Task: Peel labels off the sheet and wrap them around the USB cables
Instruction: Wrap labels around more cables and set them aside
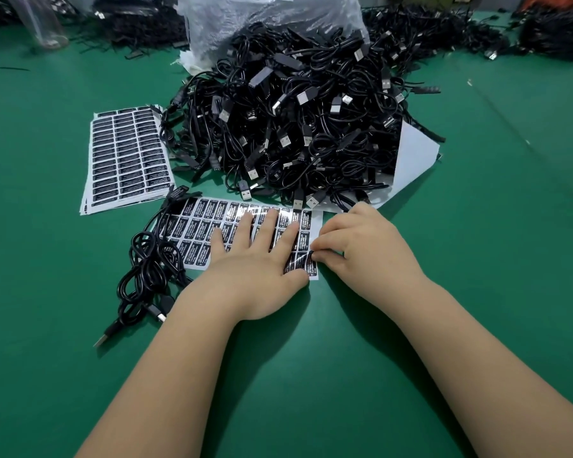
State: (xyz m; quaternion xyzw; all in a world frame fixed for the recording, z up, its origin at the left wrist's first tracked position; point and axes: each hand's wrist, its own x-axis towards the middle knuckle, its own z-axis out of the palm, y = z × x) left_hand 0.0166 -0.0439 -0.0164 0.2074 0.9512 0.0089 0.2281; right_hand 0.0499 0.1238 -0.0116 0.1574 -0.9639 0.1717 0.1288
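Patience serves us here: with our left hand (257, 259) pressed flat, fingers straight, on the label sheet (212, 226) before the cable pile (295, 120), our right hand (351, 246) pinches the corner label (308, 264) and should peel slowly.

Green table surface (311, 375), clear plastic bag (262, 18) behind, soft overhead glare

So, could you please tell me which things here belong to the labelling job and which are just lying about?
In use: label sheet, held flat by left hand; corner label, pinched by right hand; cable pile; cable bunch; spare sheets.

Lying about: plastic bag; clear bottle; white paper.
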